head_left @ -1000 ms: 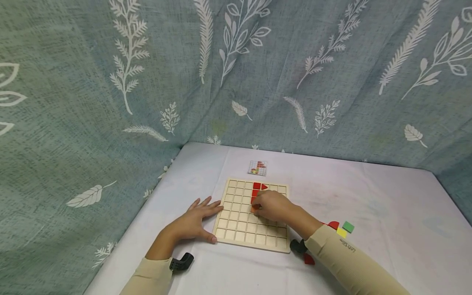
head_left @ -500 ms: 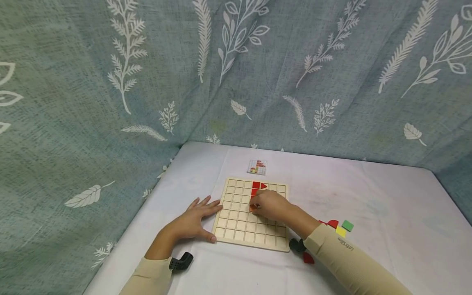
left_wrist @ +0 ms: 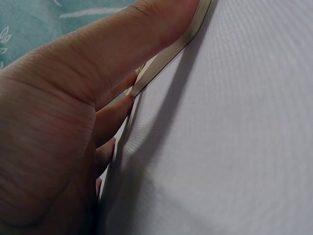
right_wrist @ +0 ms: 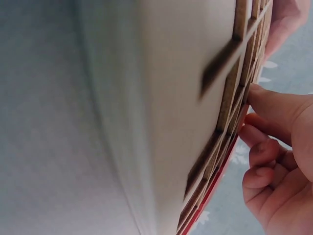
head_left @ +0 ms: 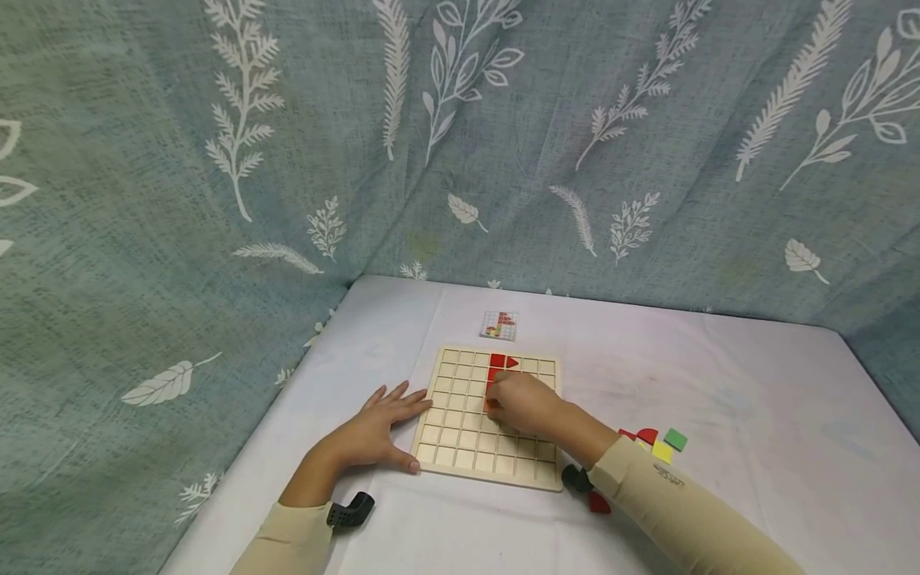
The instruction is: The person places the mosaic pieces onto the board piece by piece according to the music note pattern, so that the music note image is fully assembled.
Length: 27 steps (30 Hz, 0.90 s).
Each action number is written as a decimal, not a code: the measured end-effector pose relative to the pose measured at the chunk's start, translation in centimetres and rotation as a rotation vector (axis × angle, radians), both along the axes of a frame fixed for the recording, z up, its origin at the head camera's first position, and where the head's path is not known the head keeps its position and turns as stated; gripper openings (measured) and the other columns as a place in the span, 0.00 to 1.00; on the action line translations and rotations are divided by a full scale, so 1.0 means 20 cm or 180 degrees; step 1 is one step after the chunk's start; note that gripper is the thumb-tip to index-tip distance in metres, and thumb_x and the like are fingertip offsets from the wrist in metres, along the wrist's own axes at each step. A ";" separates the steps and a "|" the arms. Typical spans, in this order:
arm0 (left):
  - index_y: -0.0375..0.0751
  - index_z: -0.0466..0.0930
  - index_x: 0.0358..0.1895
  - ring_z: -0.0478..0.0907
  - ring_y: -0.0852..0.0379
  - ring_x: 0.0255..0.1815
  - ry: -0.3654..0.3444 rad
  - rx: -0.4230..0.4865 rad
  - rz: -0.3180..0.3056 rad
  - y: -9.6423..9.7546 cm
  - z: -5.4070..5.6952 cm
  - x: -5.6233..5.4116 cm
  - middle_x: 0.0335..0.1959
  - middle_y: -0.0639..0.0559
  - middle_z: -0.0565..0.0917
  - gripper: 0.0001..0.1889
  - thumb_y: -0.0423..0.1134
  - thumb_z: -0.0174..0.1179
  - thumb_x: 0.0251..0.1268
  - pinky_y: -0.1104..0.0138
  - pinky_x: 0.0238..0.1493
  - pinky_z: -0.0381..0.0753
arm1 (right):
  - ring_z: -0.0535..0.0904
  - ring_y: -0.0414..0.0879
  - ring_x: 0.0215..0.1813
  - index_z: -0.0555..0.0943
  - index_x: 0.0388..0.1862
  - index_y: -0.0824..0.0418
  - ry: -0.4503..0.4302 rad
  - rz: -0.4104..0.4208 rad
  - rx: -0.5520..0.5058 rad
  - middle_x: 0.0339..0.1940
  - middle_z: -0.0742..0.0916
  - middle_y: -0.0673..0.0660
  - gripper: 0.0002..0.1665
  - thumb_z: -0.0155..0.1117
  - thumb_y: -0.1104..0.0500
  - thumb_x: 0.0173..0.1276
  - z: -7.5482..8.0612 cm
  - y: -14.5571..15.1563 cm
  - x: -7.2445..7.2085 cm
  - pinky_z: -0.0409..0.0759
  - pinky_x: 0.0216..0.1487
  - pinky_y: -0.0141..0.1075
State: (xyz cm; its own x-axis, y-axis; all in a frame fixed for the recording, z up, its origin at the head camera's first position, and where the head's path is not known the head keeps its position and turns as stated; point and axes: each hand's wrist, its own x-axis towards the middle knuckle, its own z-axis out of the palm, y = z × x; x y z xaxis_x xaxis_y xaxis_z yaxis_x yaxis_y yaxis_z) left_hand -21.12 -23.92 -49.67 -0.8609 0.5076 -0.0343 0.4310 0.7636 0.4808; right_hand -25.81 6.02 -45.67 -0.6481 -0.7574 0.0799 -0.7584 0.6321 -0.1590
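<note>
Left hand (head_left: 377, 431) spread, fingers straight, fingertips and thumb against the left side of the wooden board (head_left: 450, 438); the left wrist view shows my thumb along its edge. Right hand (head_left: 526, 401) over the upper middle of the grid, fingers bent, thumb and forefinger tips down at an orange-red tile (head_left: 488, 406) low in the red column. Pinching it or only pressing it, I cannot tell: my own hand covers most of it. The tile is at the grid, below the red square (head_left: 498, 360) in the top row, which has a red triangle (head_left: 512, 362) to its right. Picture card (head_left: 499, 325) lies just beyond the board. Risks, as I judge them: if the tile's edge sits on a divider, pressing could tip it up or leave it crooked; a curled finger brushing the neighbours could lift one from its cell; a hard sideways push, with only my left hand bracing, could slide the board on the cloth (head_left: 431, 527). Lower down, my right sleeve (head_left: 690, 511) and the black wrist mount (head_left: 575, 479) lie close to loose pieces: a red one (head_left: 599, 502), a yellow square (head_left: 663, 452), a green square (head_left: 676, 439). Dragging that arm back low might scatter them.
</note>
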 end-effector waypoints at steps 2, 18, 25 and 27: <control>0.53 0.66 0.73 0.42 0.47 0.78 0.0019 0.0020 0.0006 0.00 0.00 0.00 0.75 0.57 0.59 0.60 0.74 0.71 0.27 0.47 0.74 0.31 | 0.72 0.38 0.31 0.80 0.25 0.51 0.0134 0.0037 0.0023 0.27 0.75 0.44 0.10 0.71 0.53 0.63 0.00 -0.01 0.00 0.75 0.33 0.33; 0.55 0.65 0.73 0.41 0.49 0.78 0.0003 0.0006 -0.0050 0.01 -0.02 0.00 0.76 0.60 0.57 0.59 0.74 0.70 0.28 0.48 0.74 0.30 | 0.78 0.40 0.31 0.85 0.27 0.55 0.0315 0.0034 -0.0246 0.26 0.81 0.46 0.06 0.68 0.59 0.65 0.05 0.05 -0.01 0.80 0.33 0.33; 0.54 0.65 0.73 0.41 0.49 0.78 -0.0007 0.0015 -0.0016 0.00 -0.01 0.00 0.76 0.59 0.58 0.60 0.74 0.70 0.27 0.48 0.74 0.30 | 0.78 0.38 0.32 0.87 0.31 0.56 0.0214 0.0160 -0.0294 0.28 0.82 0.45 0.02 0.70 0.61 0.63 0.13 0.21 -0.05 0.79 0.33 0.30; 0.53 0.65 0.73 0.42 0.48 0.78 0.0014 0.0028 -0.0032 -0.01 -0.01 0.00 0.76 0.58 0.58 0.60 0.74 0.70 0.27 0.48 0.74 0.30 | 0.78 0.37 0.33 0.88 0.33 0.57 0.0096 0.0216 -0.0256 0.30 0.83 0.45 0.01 0.71 0.61 0.63 0.15 0.26 -0.06 0.79 0.34 0.30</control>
